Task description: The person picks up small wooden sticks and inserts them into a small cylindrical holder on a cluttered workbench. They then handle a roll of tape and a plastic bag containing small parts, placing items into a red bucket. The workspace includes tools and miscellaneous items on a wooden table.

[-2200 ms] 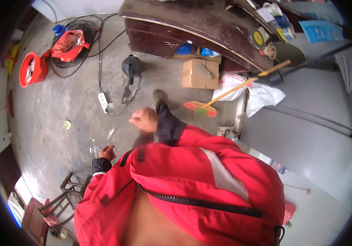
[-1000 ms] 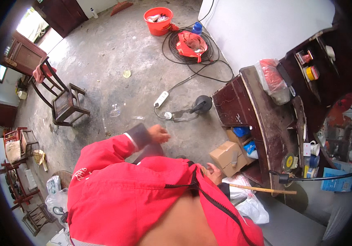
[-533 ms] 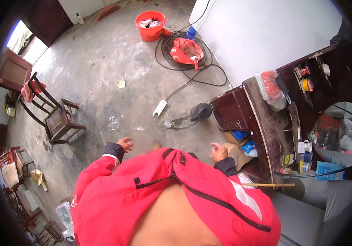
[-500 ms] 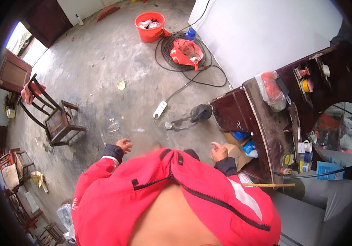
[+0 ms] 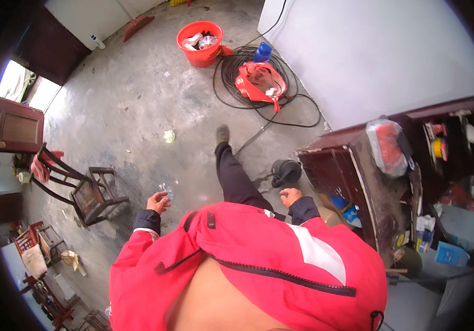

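My left hand hangs in the air at the left, loosely open, its fingers slightly bent and holding nothing. A small clear plastic scrap on the floor appears just behind its fingertips. Off to the right is my right hand, also empty, with relaxed, half-curled fingers. Nearest to it in the picture is a black, rounded, kettle-like thing on the floor. Both arms wear red jacket sleeves with dark cuffs. Between the hands my dark-trousered leg reaches forward, its shoe on the concrete.
A wooden chair with a pink cloth stands left. Ahead are a red bucket, a coiled black cable and a red bag. A dark, cluttered wooden dresser borders the right, beside a white panel.
My leg has swung forward into view, covering the power strip. Both hands shift slightly; the right one's fingers curl more. The dresser and chair sit a little lower in the picture.
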`<action>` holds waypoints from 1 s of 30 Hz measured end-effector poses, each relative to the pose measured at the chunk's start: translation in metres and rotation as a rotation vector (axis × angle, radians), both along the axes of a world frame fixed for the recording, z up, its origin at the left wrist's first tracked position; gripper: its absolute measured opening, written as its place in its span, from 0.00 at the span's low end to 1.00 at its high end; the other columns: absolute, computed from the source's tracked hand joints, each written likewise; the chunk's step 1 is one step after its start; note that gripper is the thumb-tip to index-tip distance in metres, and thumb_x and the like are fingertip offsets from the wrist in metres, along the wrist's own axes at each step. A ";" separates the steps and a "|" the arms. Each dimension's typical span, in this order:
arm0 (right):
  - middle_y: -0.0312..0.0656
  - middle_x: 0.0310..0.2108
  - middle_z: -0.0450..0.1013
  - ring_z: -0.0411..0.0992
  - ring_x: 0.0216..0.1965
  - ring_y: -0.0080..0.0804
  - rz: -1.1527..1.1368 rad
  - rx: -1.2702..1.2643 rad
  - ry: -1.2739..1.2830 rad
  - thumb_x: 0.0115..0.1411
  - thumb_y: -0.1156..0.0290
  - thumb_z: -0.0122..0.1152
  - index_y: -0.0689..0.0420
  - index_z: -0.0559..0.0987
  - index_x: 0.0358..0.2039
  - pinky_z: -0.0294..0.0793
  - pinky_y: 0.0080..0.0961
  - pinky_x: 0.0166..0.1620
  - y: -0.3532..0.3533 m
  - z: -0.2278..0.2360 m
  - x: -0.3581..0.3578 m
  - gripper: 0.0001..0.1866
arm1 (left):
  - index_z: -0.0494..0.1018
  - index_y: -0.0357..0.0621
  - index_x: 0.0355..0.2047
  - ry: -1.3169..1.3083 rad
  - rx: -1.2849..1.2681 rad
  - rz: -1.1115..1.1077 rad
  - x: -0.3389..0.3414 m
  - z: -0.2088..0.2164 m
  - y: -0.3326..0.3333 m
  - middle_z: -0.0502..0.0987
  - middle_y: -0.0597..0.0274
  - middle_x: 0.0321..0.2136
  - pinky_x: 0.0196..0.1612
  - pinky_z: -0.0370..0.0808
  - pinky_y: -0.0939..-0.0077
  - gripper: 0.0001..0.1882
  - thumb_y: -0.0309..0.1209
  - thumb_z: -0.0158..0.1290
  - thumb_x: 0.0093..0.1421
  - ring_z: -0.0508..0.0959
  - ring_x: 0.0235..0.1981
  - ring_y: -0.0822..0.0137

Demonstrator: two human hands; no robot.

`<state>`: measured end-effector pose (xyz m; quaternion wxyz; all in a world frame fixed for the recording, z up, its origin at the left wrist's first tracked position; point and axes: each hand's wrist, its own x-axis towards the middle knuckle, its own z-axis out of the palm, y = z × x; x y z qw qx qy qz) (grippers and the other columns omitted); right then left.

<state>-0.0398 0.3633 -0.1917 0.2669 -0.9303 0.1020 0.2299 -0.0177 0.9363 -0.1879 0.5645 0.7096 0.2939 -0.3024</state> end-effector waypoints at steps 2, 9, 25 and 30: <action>0.47 0.31 0.80 0.79 0.36 0.42 -0.037 0.050 -0.034 0.50 0.67 0.63 0.52 0.85 0.36 0.78 0.34 0.44 0.003 -0.039 0.042 0.12 | 0.73 0.39 0.52 -0.072 -0.007 -0.032 0.074 0.004 -0.017 0.81 0.55 0.39 0.32 0.76 0.74 0.20 0.29 0.55 0.59 0.81 0.34 0.67; 0.45 0.31 0.80 0.79 0.33 0.44 -0.099 0.001 -0.039 0.52 0.67 0.61 0.52 0.84 0.37 0.78 0.36 0.40 0.006 -0.107 0.235 0.12 | 0.76 0.36 0.46 -0.077 0.095 -0.403 0.325 -0.089 -0.126 0.82 0.53 0.31 0.36 0.78 0.70 0.17 0.29 0.54 0.58 0.81 0.29 0.65; 0.43 0.31 0.80 0.79 0.31 0.27 -1.112 0.739 0.064 0.63 0.71 0.56 0.59 0.79 0.46 0.79 0.24 0.35 0.115 -0.137 0.358 0.12 | 0.69 0.36 0.50 -0.627 0.353 -1.398 0.668 -0.273 -0.431 0.72 0.42 0.50 0.44 0.76 0.55 0.24 0.35 0.55 0.55 0.78 0.43 0.46; 0.44 0.36 0.78 0.78 0.31 0.27 -1.436 0.820 -0.063 0.64 0.75 0.55 0.61 0.79 0.46 0.79 0.21 0.36 0.170 -0.193 0.356 0.11 | 0.56 0.41 0.61 -0.601 0.560 -1.615 0.706 -0.308 -0.493 0.61 0.38 0.59 0.51 0.74 0.50 0.34 0.33 0.54 0.55 0.69 0.56 0.40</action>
